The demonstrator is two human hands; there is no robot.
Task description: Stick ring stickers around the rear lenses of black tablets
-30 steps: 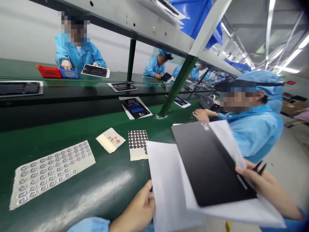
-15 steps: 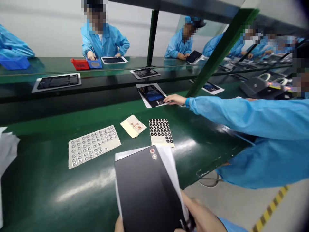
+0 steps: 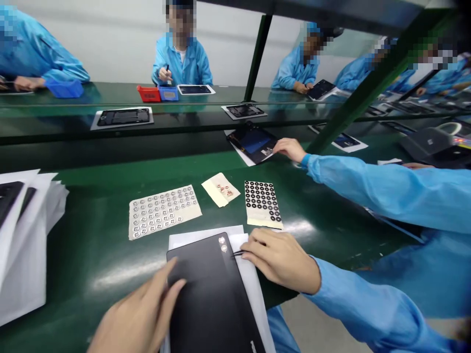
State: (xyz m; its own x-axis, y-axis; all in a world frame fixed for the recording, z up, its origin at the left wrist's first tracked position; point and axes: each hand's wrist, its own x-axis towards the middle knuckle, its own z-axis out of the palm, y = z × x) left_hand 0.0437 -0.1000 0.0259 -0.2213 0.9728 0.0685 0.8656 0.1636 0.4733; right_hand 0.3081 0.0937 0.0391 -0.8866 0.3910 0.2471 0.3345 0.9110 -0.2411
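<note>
A black tablet back panel point(image 3: 209, 294) with two round camera openings near its top right corner lies tilted on white paper point(image 3: 245, 282) in front of me. My left hand point(image 3: 142, 304) is at its left edge, thumb and index finger apart over the panel; whether they touch it I cannot tell. Beside the openings, my right hand point(image 3: 277, 257) pinches dark tweezers point(image 3: 238, 253), their tip pointing left at the panel. Beyond lie a sheet of clear ring stickers point(image 3: 162, 211), a small cream paper with reddish bits point(image 3: 221, 189), and a sheet of black ring stickers point(image 3: 263, 203).
At left stands a stack of white paper sleeves point(image 3: 27, 264) with dark panels. A co-worker's hand point(image 3: 290, 148) reaches from the right to a tablet point(image 3: 253, 141). Behind run a shelf with tablets, a green post point(image 3: 349, 88), and red point(image 3: 149, 93) and blue bins.
The panel now lies lower and flatter. My left hand has come up at its left side; my right hand has moved up to the openings with tweezers. The view has turned left.
</note>
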